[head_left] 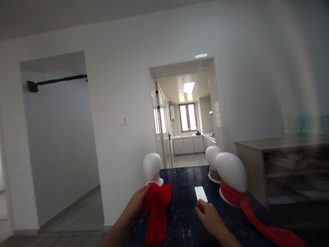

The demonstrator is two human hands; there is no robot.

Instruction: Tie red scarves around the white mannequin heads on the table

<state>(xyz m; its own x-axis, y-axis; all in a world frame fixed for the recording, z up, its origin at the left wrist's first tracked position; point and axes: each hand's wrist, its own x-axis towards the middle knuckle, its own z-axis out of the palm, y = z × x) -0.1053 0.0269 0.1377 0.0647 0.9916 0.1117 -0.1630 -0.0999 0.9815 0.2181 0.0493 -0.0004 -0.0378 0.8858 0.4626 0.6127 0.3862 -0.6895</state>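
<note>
My left hand (138,199) is closed on the left edge of a bright red scarf (158,212). The scarf lies bunched in front of a white foam mannequin head (152,166), with one tail hanging toward me. Whether it passes behind the neck is hidden. My right hand (209,214) is over the dark blue marbled table (182,216), fingers curled in, with nothing visible in them. To its right stands a larger white mannequin head (231,171) with a red scarf (232,195) around its neck, one long end trailing toward the near right.
Behind the larger head is another white mannequin head (213,156) with something grey around its neck. A bright white rectangle (200,193) shows on the tabletop, perhaps a reflection. A wooden shelf unit (253,144) stands at right. Beyond the table, a doorway opens onto a kitchen (189,144).
</note>
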